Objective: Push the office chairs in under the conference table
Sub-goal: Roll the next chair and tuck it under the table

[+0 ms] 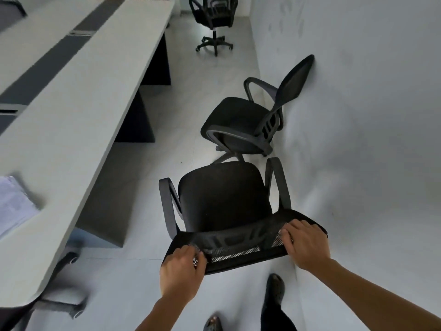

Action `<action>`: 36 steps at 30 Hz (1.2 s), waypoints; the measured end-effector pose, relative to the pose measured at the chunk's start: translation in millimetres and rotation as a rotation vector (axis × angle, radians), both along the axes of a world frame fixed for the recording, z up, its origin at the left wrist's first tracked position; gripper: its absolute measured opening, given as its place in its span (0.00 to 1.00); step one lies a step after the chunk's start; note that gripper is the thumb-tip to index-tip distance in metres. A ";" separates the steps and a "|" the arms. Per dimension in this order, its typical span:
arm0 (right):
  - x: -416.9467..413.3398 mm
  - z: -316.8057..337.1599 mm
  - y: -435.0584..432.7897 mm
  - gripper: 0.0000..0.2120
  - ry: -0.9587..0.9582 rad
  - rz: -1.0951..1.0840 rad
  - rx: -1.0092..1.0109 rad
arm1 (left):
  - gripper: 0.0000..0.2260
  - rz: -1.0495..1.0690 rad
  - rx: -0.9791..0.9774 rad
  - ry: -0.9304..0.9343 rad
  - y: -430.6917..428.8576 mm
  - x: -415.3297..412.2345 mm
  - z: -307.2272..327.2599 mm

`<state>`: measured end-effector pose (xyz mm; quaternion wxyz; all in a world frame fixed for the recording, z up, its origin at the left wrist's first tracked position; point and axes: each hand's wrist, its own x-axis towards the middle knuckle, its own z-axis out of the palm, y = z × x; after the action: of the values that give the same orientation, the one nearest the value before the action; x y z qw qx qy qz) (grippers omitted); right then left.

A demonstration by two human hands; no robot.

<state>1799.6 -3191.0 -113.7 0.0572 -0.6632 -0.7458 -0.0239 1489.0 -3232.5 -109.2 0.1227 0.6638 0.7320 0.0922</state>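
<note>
A black mesh office chair (224, 199) stands right in front of me, its seat pointing away along the aisle. My left hand (180, 273) grips the left end of its backrest top, and my right hand (306, 244) grips the right end. The long grey conference table (78, 111) runs along the left side. A second black chair (245, 123) leans its backrest against the white wall just beyond the first. Further off, a third black chair (213, 17) stands in the aisle near the far end.
The white wall (358, 115) closes the aisle on the right. Dark table legs (138, 118) stand under the table edge. Papers (12, 204) lie on the table at the left. A chair base (69, 304) pokes out below the table corner. My feet (274, 290) are behind the chair.
</note>
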 end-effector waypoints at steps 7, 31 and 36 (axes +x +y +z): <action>30.7 -5.9 127.8 0.17 0.056 0.277 0.064 | 0.14 0.205 0.063 0.007 51.4 49.1 -1.1; -147.1 -14.5 413.7 0.19 0.126 0.660 0.062 | 0.13 0.604 0.025 0.073 228.3 -48.9 4.5; -198.4 -15.7 451.7 0.18 0.107 0.684 0.062 | 0.13 0.620 0.012 0.045 263.6 -99.8 4.4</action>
<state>1601.2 -2739.4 -129.4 0.1211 -0.3733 -0.9197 0.0089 1389.2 -2968.9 -104.8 0.0685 0.4116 0.9015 0.1147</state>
